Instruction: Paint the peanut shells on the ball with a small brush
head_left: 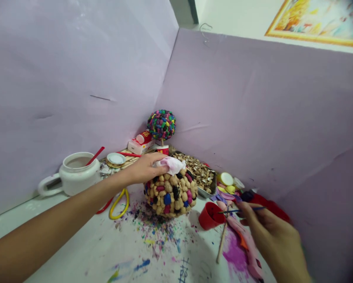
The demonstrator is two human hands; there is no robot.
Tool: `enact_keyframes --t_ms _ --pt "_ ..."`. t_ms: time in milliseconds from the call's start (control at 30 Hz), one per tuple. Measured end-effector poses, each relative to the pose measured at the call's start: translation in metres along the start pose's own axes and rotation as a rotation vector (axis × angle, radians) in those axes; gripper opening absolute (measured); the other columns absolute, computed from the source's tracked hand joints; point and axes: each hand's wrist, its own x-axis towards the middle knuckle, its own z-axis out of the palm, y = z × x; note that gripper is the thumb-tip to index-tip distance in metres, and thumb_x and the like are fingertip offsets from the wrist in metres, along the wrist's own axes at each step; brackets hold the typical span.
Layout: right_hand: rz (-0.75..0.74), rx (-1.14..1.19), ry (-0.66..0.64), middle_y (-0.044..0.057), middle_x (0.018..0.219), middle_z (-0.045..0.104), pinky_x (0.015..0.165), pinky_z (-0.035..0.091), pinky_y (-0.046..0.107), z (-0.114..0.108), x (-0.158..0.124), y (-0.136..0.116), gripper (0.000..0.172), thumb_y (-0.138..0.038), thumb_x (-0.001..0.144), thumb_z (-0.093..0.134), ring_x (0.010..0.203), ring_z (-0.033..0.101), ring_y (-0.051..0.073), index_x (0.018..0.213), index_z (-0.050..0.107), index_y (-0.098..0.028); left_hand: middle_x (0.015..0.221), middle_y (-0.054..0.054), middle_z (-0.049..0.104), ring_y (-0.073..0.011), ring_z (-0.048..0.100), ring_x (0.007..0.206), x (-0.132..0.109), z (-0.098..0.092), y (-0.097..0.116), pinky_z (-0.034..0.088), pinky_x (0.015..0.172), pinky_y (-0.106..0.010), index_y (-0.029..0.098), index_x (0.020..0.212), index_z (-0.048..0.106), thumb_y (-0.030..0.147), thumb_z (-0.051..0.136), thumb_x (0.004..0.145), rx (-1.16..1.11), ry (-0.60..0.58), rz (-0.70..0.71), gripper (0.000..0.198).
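Here's your left hand point(148, 168), fingers closed on a crumpled, pink-stained white tissue point(174, 166), atop the round, peanut-covered, partly painted ball point(171, 196) on the paint-speckled white table point(90, 251). Your right hand point(272, 232) pinches a slim blue paintbrush point(257, 208), tip at the mouth of the red plastic cup point(207, 223), right of the ball.

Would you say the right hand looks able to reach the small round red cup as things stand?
Probably yes: the right hand holds a thin blue brush, tip at the red cup, with nothing visibly blocking between.
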Motion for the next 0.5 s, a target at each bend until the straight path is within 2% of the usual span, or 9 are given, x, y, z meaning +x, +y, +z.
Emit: enact_keyframes --t_ms 133,233,300,433,500 --pt "0.069 0.002 0.164 0.006 0.062 0.073 0.057 0.051 0.032 -0.029 -0.002 -0.01 0.051 -0.068 0.066 0.052 0.065 0.07 0.026 0.072 0.073 -0.022 0.12 -0.008 0.069 -0.0283 0.06 0.11 0.001 0.002 -0.002 0.045 0.095 -0.036 0.015 0.117 0.066 0.042 0.054 0.083 -0.024 -0.006 0.001 0.044" --pt "0.03 0.053 0.211 0.006 0.059 0.071 0.056 0.05 0.032 -0.034 -0.002 -0.013 0.051 -0.067 0.067 0.051 0.061 0.068 0.024 0.071 0.072 -0.021 0.123 -0.009 0.068 -0.0291 0.059 0.113 0.002 0.003 -0.002 0.045 0.095 -0.037 0.016 0.119 0.065 0.045 0.054 0.084 -0.028 -0.013 -0.017 0.047" --pt "0.005 0.11 0.178 0.005 0.058 0.071 0.051 0.049 0.029 -0.029 0.0 -0.011 0.048 -0.064 0.067 0.053 0.056 0.067 0.022 0.07 0.072 -0.02 0.125 -0.009 0.067 -0.0302 0.058 0.115 0.002 0.004 -0.002 0.044 0.097 -0.039 0.017 0.118 0.066 0.048 0.054 0.084 -0.015 -0.006 -0.029 0.047" --pt "0.011 0.112 0.023 0.003 0.053 0.068 0.045 0.045 0.027 -0.017 0.006 -0.002 0.047 -0.064 0.067 0.057 0.05 0.063 0.019 0.068 0.072 -0.019 0.129 -0.01 0.065 -0.0315 0.058 0.116 0.003 0.005 -0.001 0.042 0.1 -0.041 0.017 0.121 0.065 0.05 0.053 0.084 -0.016 -0.009 -0.026 0.051" --pt "0.019 0.142 0.078 0.003 0.058 0.07 0.049 0.048 0.027 -0.019 0.004 -0.002 0.047 -0.063 0.069 0.057 0.055 0.065 0.02 0.074 0.073 -0.019 0.128 -0.009 0.065 -0.0312 0.057 0.117 0.003 0.006 -0.001 0.043 0.1 -0.041 0.018 0.121 0.066 0.051 0.053 0.084 -0.01 -0.001 -0.021 0.051"
